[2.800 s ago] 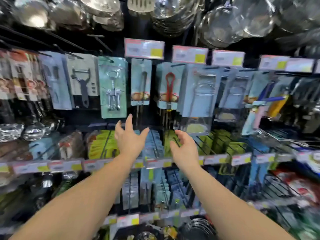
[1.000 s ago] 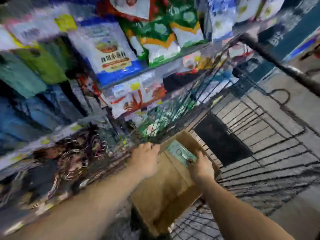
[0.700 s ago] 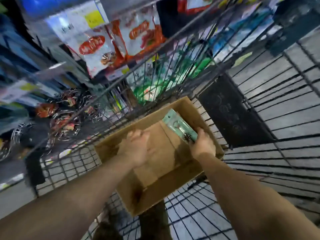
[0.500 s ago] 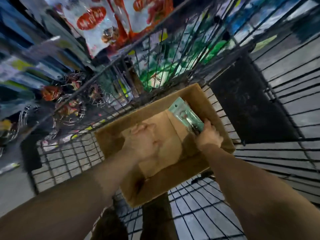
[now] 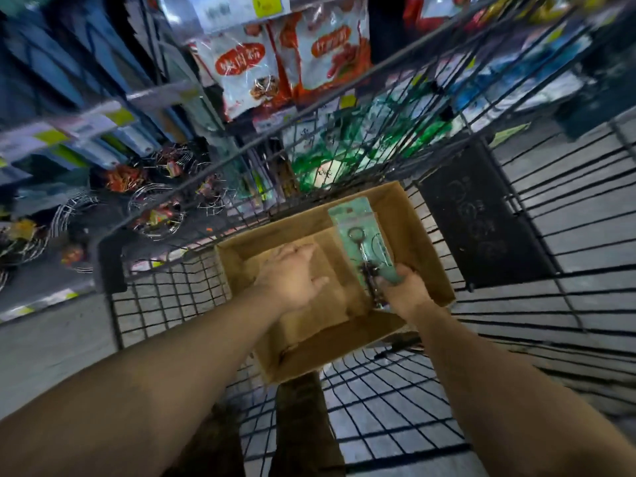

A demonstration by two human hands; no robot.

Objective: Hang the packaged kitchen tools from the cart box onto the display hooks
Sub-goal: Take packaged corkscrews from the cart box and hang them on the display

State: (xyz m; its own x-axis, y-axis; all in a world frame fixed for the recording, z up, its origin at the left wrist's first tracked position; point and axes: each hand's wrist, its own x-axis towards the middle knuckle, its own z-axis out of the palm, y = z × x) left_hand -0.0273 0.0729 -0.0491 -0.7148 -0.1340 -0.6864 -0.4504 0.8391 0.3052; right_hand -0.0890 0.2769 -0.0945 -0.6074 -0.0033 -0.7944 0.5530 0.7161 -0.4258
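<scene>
An open brown cardboard box (image 5: 416, 228) sits in the wire cart (image 5: 568, 242). My right hand (image 5: 404, 294) grips the lower end of a pale green carded pack (image 5: 358, 228) with a metal corkscrew-like tool on it. The pack stands tilted, its top end rising above the box's right half. My left hand (image 5: 292, 277) lies flat, palm down, on the cardboard flap inside the box, fingers spread. The display hooks are out of view.
The cart's dark rim bar (image 5: 241, 160) runs diagonally in front of store shelves with red and white snack bags (image 5: 247, 67), green bags (image 5: 320, 166) and round wire racks (image 5: 155, 215). A black panel (image 5: 478, 222) lines the cart's right side. Grey floor shows through the mesh.
I turned from the hook display down to the cart. My right hand took hold of the green pack in the box and has raised it; my left hand settled on the cardboard.
</scene>
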